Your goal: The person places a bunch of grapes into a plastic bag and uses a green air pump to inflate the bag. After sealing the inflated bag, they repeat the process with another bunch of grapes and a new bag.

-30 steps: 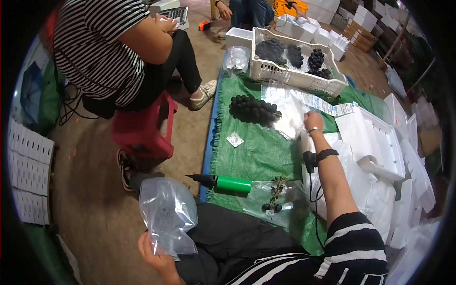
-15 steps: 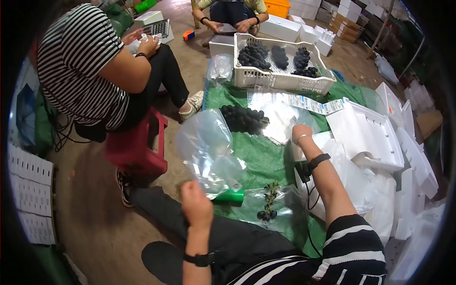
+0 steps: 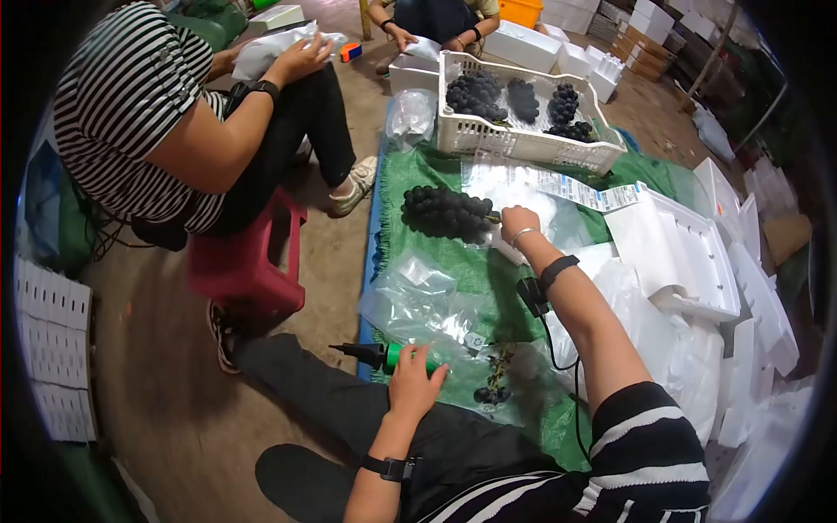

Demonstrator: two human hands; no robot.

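My left hand rests on a green cylinder with a black pointed nozzle, its fingers curled over the near side. Clear plastic bags lie just beyond it. My right hand is closed at the stem end of a large dark grape bunch on the green sheet. Below, a small sprig with a few grapes lies on clear plastic. A printed label strip and clear film lie beyond my right hand.
A white crate with grape bunches stands at the back. White foam trays and plastic wrap lie right. A person in stripes sits on a red stool at left, holding a white bundle. Another person's hands are behind the crate.
My left hand has let go of the clear bag, which now lies flat, and moved to the green cylinder. My right hand moved left to the grape stem. The striped person's white bundle is raised.
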